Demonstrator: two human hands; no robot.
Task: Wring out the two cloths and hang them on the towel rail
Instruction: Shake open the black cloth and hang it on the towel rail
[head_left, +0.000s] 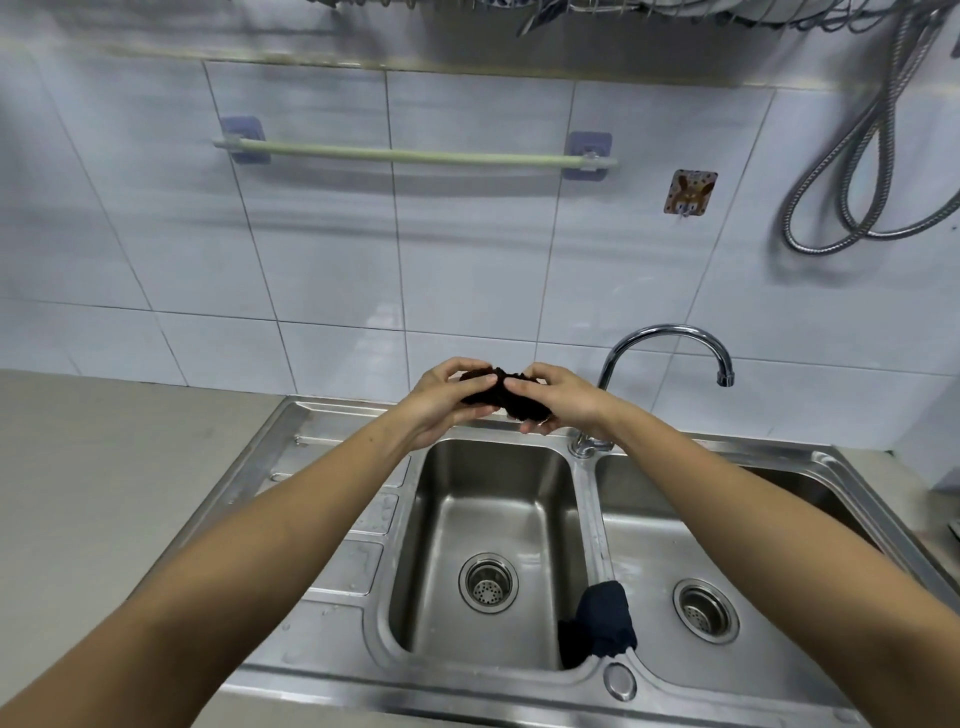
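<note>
I have both hands up at centre frame, above the back edge of the left sink basin (493, 525). My left hand (441, 400) and right hand (563, 397) are each closed around one end of the brown cloth (498, 397), fingers curled over the top and thumbs beneath, so it is bunched into a short roll between them. The roll's long axis runs left to right across the picture, roughly level, with one end buried in each fist.

I judge this to be the wringing step. To do it well I would turn my fists in opposite directions about that axis, keep them over the basin so water falls inside it, and take a fresh hold if the roll slackens.

The second, dark blue cloth (602, 621) lies draped over the divider between the two basins, lower centre-right, well apart from my hands. The pale green towel rail (415, 155) sits bare on the tiled wall at upper centre.
</note>
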